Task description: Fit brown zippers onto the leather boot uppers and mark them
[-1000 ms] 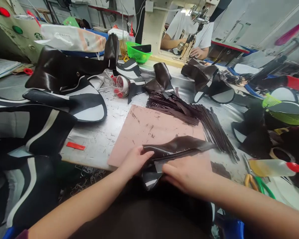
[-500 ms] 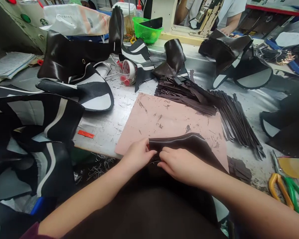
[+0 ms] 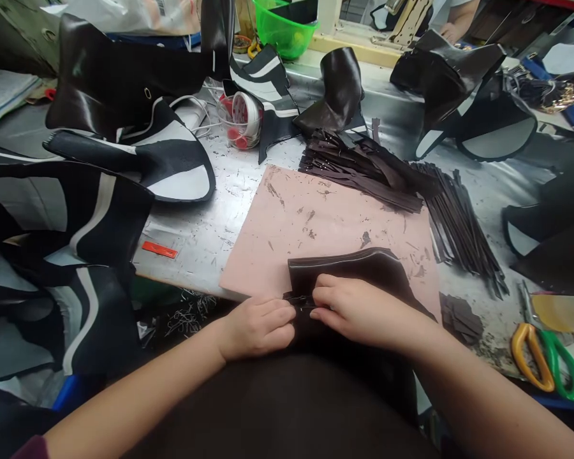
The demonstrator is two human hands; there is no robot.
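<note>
A dark brown leather boot upper (image 3: pixel 368 266) lies folded across the front of a pink board (image 3: pixel 287 220), its near part dropping toward my lap. My left hand (image 3: pixel 258 326) is closed at its near left edge, knuckles up, by a thin dark strip at the seam. My right hand (image 3: pixel 349 309) pinches the same edge just to the right, thumb and fingers together. What lies under the fingertips is mostly hidden. Beyond the board are a pile of dark brown strips (image 3: pixel 356 172) and a fanned bundle of narrow strips (image 3: pixel 463 223).
Orange-and-green-handled scissors (image 3: pixel 533 357) lie at the right. Black boot pieces with white tape (image 3: pixel 100 280) crowd the left. Near the back stand a green basket (image 3: pixel 284 32), a clear jar with a white-rimmed lid (image 3: pixel 243 118) and more leather uppers (image 3: pixel 335 89). A co-worker's arm (image 3: pixel 462 22) shows behind.
My left hand has moved down and left from the upper's top corner to its near edge, leaving that corner uncovered. My right hand stays pinched on the edge. The view has tilted down slightly.
</note>
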